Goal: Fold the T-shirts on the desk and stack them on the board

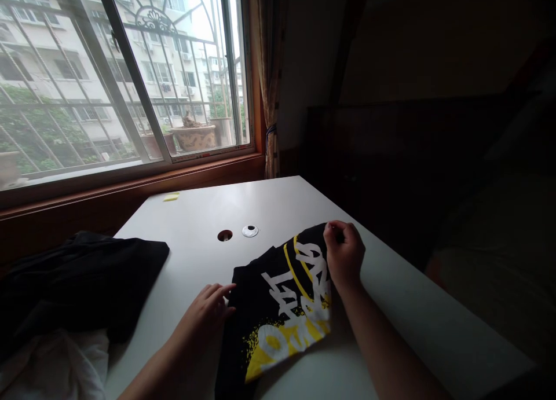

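A black garment [252, 287] with white lettering and yellow print, which looks like a folded T-shirt, is partly raised above the white table. My right hand [346, 254] is closed on its upper right corner, thumb and fingers pinched together. At the garment's left edge is my left hand [212, 303], its index finger and thumb apart with their tips touching the cloth. The garment's lower left part runs out of view at the bottom.
The white table [195, 215] has a round cable hole [225, 235], a round white cap [249, 231] and yellow tape [171, 197]. Dark clothes [87, 278] and a pale cloth [56, 365] lie at the left. A window [130, 81] and curtain [270, 99] stand behind.
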